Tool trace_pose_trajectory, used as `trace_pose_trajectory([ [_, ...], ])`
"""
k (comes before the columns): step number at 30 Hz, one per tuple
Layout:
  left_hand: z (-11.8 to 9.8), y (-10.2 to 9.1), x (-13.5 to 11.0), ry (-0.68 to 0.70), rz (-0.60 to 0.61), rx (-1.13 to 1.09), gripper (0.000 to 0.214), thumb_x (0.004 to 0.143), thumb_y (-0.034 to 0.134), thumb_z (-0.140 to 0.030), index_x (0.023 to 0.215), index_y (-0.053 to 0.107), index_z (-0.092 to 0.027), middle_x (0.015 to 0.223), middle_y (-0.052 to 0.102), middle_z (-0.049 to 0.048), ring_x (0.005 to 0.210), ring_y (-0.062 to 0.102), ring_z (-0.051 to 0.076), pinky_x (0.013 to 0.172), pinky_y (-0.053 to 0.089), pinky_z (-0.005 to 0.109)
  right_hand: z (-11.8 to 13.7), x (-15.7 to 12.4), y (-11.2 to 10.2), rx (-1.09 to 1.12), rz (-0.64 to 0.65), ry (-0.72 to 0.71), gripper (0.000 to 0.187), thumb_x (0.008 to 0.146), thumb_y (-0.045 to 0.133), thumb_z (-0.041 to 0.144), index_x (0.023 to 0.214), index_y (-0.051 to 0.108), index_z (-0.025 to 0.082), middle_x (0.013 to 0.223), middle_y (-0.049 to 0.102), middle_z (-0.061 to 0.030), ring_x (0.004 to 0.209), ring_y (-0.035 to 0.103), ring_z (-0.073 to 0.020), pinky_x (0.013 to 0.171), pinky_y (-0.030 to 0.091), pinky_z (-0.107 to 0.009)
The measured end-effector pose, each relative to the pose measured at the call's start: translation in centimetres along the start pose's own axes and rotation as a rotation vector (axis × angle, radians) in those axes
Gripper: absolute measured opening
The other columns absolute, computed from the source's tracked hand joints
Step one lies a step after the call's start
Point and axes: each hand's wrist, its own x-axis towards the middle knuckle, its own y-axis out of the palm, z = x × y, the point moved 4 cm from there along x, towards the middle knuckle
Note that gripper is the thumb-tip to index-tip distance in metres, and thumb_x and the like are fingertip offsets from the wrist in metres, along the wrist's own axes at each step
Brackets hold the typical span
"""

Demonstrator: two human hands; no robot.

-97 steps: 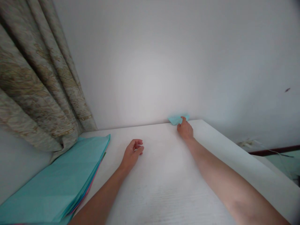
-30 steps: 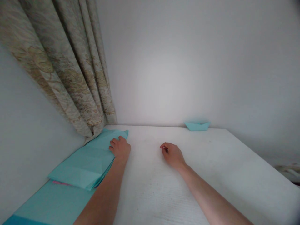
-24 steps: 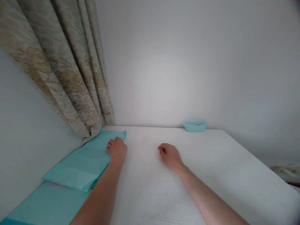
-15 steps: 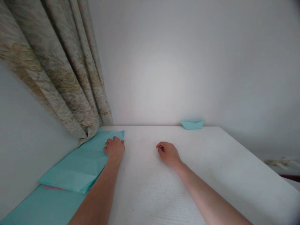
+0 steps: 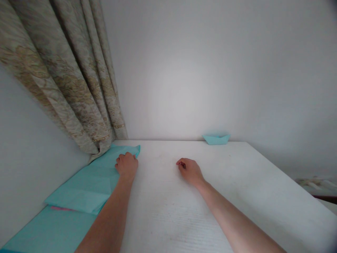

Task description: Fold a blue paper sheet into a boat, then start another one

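My left hand [image 5: 126, 165] lies over the far end of the teal paper [image 5: 81, 189], with fingers bent down onto it. One paper corner curls up a little beside the thumb; the fingertips' hold is partly hidden. Closer to the middle of the white table [image 5: 163, 211], my right hand [image 5: 191, 171] rests with thumb and fingers curled together. Nothing shows in its fingers. Against the wall at the back right sits a folded teal paper boat [image 5: 216, 140].
A patterned curtain [image 5: 79, 80] hangs at the left, its lower end reaching the table's back corner beside the paper. A thin pink strip [image 5: 61, 208] shows between the paper layers. The white wall [image 5: 179, 77] stands behind the table.
My left hand has shifted slightly left on the paper. The right hand and the paper boat stay about where they were.
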Motion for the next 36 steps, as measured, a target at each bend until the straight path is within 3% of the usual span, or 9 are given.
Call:
trace_pose_trajectory([
  [6, -0.8, -1.7, -0.2, 0.079, -0.183, -0.050, 0.026, 0.085, 0.039, -0.023, 0.089, 0.061, -0.009, 0.088, 0.061, 0.0172, 0.085, 0.059, 0.030, 0.070, 0.043, 0.038, 0.1, 0.0, 0.0, 0.098, -0.018, 0.012, 0.020, 0.079, 0.049, 0.020, 0.085, 0.068, 0.020, 0.073, 0.067, -0.0029, 0.062, 0.057, -0.0145, 0.058, 0.038, -0.025],
  [11, -5.4, -2.8, -4.0, 0.506, -0.361, -0.457, 0.019, 0.088, 0.040, -0.021, 0.081, 0.057, -0.015, 0.079, 0.058, 0.0096, 0.078, 0.057, 0.022, 0.072, 0.044, 0.033, 1.2, -0.1, 0.3, 0.411, 0.075, -0.061, 0.036, 0.083, 0.050, 0.045, 0.103, 0.065, 0.019, 0.084, 0.069, -0.0057, 0.070, 0.060, -0.0163, 0.064, 0.043, -0.028],
  [14, -7.8, -2.1, -6.8, 0.764, -0.245, -0.660, 0.018, 0.088, 0.043, -0.025, 0.077, 0.055, -0.018, 0.076, 0.058, 0.0057, 0.074, 0.056, 0.019, 0.071, 0.046, 0.032, 1.7, -0.2, 0.6, 0.610, 0.153, -0.072, 0.047, 0.081, 0.052, 0.052, 0.113, 0.059, 0.019, 0.098, 0.068, -0.0087, 0.081, 0.061, -0.0183, 0.069, 0.045, -0.030],
  [16, -8.8, -1.4, -7.9, 0.871, -0.079, -0.749, 0.017, 0.088, 0.044, -0.024, 0.077, 0.056, -0.018, 0.076, 0.059, 0.0039, 0.073, 0.057, 0.016, 0.069, 0.047, 0.029, 1.8, -0.2, 0.7, 0.696, 0.164, -0.077, 0.048, 0.080, 0.052, 0.053, 0.112, 0.058, 0.018, 0.098, 0.067, -0.0093, 0.084, 0.061, -0.0187, 0.070, 0.045, -0.030],
  [20, -9.4, -0.5, -8.6, 0.928, 0.214, -0.853, 0.015, 0.085, 0.047, -0.022, 0.081, 0.061, -0.019, 0.082, 0.063, 0.0029, 0.078, 0.059, 0.014, 0.070, 0.050, 0.025, 1.1, 0.1, 1.1, 0.600, 0.102, -0.026, 0.034, 0.080, 0.054, 0.046, 0.095, 0.061, 0.017, 0.078, 0.066, -0.0040, 0.072, 0.059, -0.0158, 0.063, 0.044, -0.026],
  [23, -9.5, -0.3, -8.8, 0.929, 0.354, -0.918, 0.020, 0.086, 0.046, -0.024, 0.094, 0.063, -0.020, 0.096, 0.064, 0.0041, 0.090, 0.060, 0.015, 0.073, 0.052, 0.025, 0.3, 0.4, 1.3, 0.511, 0.018, 0.066, 0.023, 0.081, 0.051, 0.037, 0.084, 0.062, 0.017, 0.066, 0.063, -0.0014, 0.062, 0.056, -0.0141, 0.056, 0.042, -0.023],
  [26, -9.5, -0.4, -8.9, 0.957, 0.369, -0.937, 0.024, 0.086, 0.045, -0.024, 0.101, 0.063, -0.021, 0.103, 0.064, 0.0050, 0.096, 0.059, 0.015, 0.080, 0.051, 0.027, -0.7, 0.6, 1.0, 0.468, -0.093, 0.139, 0.021, 0.081, 0.046, 0.030, 0.075, 0.061, 0.016, 0.061, 0.062, -0.0022, 0.057, 0.055, -0.0147, 0.052, 0.040, -0.023],
  [32, -8.8, -0.1, -7.9, 0.945, 0.182, -0.804, 0.030, 0.087, 0.041, -0.024, 0.105, 0.065, -0.018, 0.113, 0.063, 0.0073, 0.110, 0.055, 0.017, 0.099, 0.040, 0.034, -4.2, 0.5, -2.1, 0.253, -0.412, 0.331, 0.021, 0.079, 0.044, 0.028, 0.082, 0.062, 0.016, 0.069, 0.064, -0.0064, 0.063, 0.056, -0.0181, 0.056, 0.040, -0.026],
  [36, -8.5, 1.0, -8.3, 1.009, 0.351, -0.485, 0.045, 0.082, 0.052, -0.043, 0.123, 0.056, -0.027, 0.143, 0.037, 0.0063, 0.134, 0.027, 0.030, 0.106, 0.021, 0.052, -6.1, 0.8, -3.2, 0.286, -0.460, 0.413, 0.025, 0.080, 0.045, 0.031, 0.092, 0.060, 0.015, 0.072, 0.065, -0.0071, 0.063, 0.057, -0.0191, 0.057, 0.042, -0.028],
])
